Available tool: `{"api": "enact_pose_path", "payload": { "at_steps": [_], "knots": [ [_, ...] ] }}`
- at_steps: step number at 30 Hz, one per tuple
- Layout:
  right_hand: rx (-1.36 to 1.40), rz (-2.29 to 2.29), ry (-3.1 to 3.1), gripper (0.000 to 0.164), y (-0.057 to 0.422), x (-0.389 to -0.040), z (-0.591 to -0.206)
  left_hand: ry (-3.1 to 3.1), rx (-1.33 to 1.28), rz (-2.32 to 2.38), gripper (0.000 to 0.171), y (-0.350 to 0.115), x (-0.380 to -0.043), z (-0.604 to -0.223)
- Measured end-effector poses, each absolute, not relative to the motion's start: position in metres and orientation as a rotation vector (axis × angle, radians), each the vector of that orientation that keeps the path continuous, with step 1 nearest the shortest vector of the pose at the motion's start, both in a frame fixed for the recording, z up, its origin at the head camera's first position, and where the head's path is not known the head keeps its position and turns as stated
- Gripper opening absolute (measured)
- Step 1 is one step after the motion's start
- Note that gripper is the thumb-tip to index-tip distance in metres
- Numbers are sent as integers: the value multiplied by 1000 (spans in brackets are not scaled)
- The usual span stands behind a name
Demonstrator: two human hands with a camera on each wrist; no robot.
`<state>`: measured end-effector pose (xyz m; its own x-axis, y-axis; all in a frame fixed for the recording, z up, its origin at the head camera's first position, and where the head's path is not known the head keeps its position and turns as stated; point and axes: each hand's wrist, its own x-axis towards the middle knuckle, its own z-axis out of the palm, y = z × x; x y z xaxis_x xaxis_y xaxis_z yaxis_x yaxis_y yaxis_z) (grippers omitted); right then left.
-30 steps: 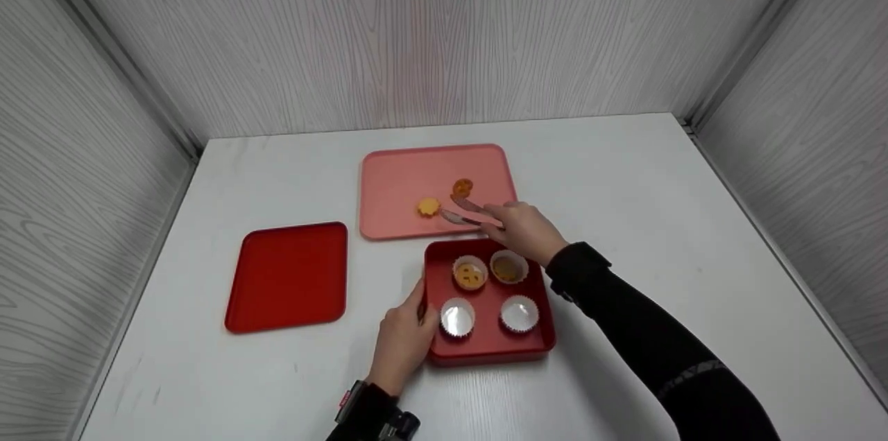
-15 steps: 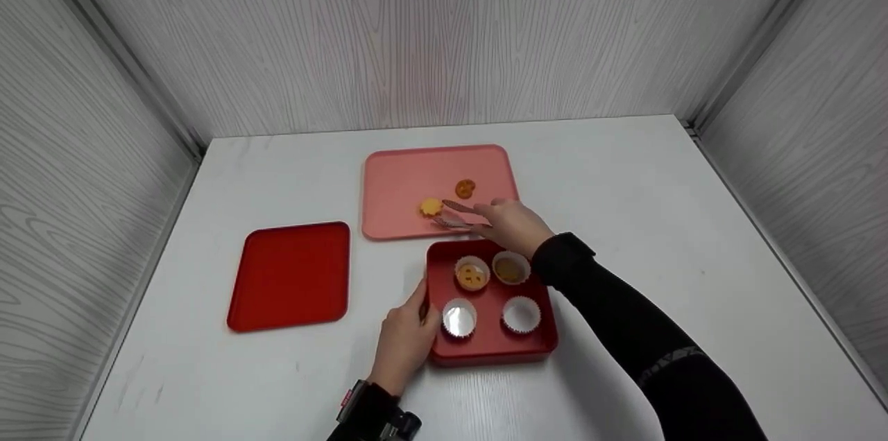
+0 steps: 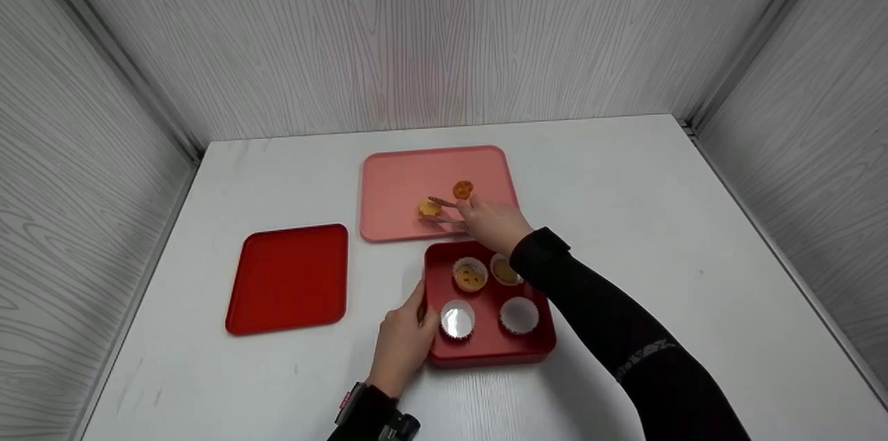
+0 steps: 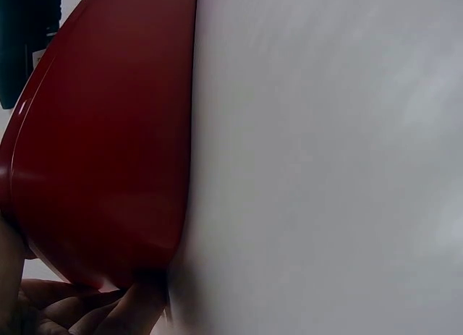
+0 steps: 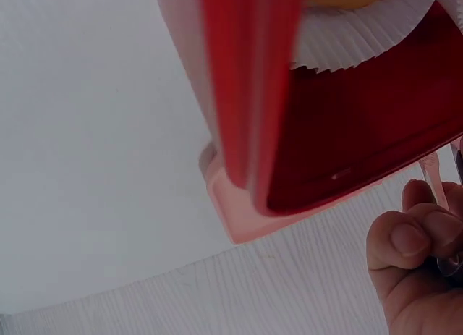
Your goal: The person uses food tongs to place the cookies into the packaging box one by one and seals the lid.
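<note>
My right hand holds a pair of tongs over the pink tray. The tips of the tongs lie on either side of a yellow scalloped cookie. A round brown cookie rests just beyond it on the same tray. My left hand grips the left wall of a red box; in the left wrist view its fingers curl at the box's corner. Inside the box stand white paper cups, two of them with cookies in them. My right wrist partly covers the far right cup.
A flat red lid or tray lies at the left on the white table. Pale wood-grain walls enclose the table at the back and both sides. The box sits between me and the pink tray, under my right forearm.
My right hand has moved left with the tongs, from between the two cookies to around the yellow one. The left hand and the box have stayed in place.
</note>
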<state>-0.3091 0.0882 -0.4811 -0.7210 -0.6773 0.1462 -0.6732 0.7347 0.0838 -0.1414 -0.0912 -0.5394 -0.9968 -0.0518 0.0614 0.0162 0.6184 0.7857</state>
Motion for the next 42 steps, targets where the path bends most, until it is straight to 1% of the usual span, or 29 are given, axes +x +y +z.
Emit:
{"api": "enact_pose_path", "payload": {
  "at_steps": [3, 6, 15, 19, 23, 32, 42],
  "knots": [
    [1089, -112, -2757, 34, 86, -310, -483, -2758, 35, -1349, 55, -91, -141, -540],
    [1083, -121, -2741, 33, 89, -311, -484, -2756, 31, -1351, 56, -92, -142, -541],
    [1042, -74, -2738, 22, 101, -313, -485, -2743, 9, -1333, 57, -92, -141, -542],
    [1075, -20, -2688, 15, 112, -313, -487, -2743, 12, -1335, 57, -92, -142, -542],
    [1108, 68, -2599, 12, 126, -312, -490, -2740, 18, -1332, 56, -91, -142, -541],
    [1102, 164, -2495, 17, 153, -301, -488, -2757, 42, -1357, 57, -90, -143, -541],
    [1092, 173, -2434, 37, 183, -269, -480, -2785, 47, -1365, 57, -92, -143, -541]
  ]
}}
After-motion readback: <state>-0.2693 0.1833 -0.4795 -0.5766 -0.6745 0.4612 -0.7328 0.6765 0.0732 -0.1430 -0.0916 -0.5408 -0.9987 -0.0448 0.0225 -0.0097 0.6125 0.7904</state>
